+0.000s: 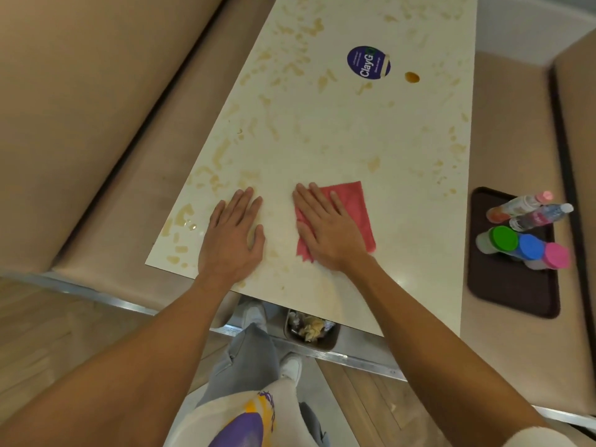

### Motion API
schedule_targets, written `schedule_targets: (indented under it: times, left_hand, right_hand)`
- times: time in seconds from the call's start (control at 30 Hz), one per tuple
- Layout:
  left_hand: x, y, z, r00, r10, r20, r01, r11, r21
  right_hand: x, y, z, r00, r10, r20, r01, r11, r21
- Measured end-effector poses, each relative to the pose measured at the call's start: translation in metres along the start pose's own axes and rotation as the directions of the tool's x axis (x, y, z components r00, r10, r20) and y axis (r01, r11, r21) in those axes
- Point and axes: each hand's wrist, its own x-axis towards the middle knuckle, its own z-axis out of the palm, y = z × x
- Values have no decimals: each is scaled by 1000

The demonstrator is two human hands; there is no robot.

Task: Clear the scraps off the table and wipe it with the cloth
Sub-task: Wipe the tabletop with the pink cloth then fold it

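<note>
Nearest thing is a small brown bin (325,346) on the floor, half tucked under the near edge of the long cream speckled table (322,130). It's got crumpled paper scraps (311,329) in it.

Just past that edge both hands are down on the tabletop. The left hand (233,230) lies flat, palm down on bare surface, fingers straight and relaxed, holding nothing. The right hand (325,227) is just beside it, also flat with fingers stretched out, pressing on a square pink cloth (354,204). No gripping or bunching, it's only pinned under the palm. The cloth sits near the table's near end, roughly mid-width, and sticks out to the right of the hand.

Off to the right, on the tan bench seat (503,130), there's a dark brown plastic tray (503,295) carrying two small bottles (529,211) and three tubs with green, blue and pink lids (529,246).

The tabletop is covered in yellowish smears (222,153), left side, right side, all the way to the far end. Farther up sits a dark blue oval sticker (368,62) reading "ClayG", and just right of it a small brown blob (412,77). Can't tell what that one is.
</note>
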Motion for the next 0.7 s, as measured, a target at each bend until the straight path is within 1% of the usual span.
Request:
schedule_targets:
  times: [0.03,0.07,0.1,0.13,0.17,0.2,0.23,0.3,0.33,0.37,0.4,0.53,0.6,0.7]
  left_hand:
    - [0,0,0,1000,-2,-3,2,1000,-2]
    - [0,0,0,1000,-5,-6,5,1000,-3]
    - [0,0,0,1000,-8,-11,7,1000,-4]
    - [0,0,0,1000,-8,-13,8,1000,-5]
    - [-1,0,-1,1000,-6,-12,6,1000,-6]
    - [-1,0,-1,1000,-4,-10,3,1000,-7]
    - [0,0,-2,1000,-1,-8,1,1000,-7]
    - [1,0,-1,1000,-2,-5,2,1000,-10]
    - [0,0,-1,1000,-7,-1,7,1000,-11]
    - [0,0,-2,1000,-11,3,11,1000,-13]
    - [0,1,-2,1000,-12,7,12,1000,-13]
    - [0,0,-2,1000,-2,13,2,1000,-3]
    - [0,-1,-2,1000,-7,20,7,1000,1]
    - [1,-1,-2,1000,-6,24,6,1000,2]
  right_hand:
    - [-1,6,0,997,79,-17,-79,997,13]
    - [5,7,-1,978,206,-41,-204,978,29]
    - [18,3,-1,937,343,-59,-341,939,46]
    - [34,-4,-1,891,448,-76,-445,894,61]
    - [49,-12,-2,863,500,-73,-495,866,75]
    - [60,-19,-2,872,486,-65,-481,873,79]
    - [64,-24,-1,909,413,-52,-409,910,69]
    - [49,-27,1,987,162,-5,-162,986,34]
    - [32,-26,1,999,41,15,-41,999,23]
    - [12,-25,2,999,-42,28,42,999,13]
    - [-8,-24,2,996,-77,35,77,997,4]
    - [-76,-25,0,998,-13,59,13,1000,3]
    - [-88,-24,1,997,50,50,-52,998,34]
    - [-82,-25,3,986,164,32,-167,982,90]
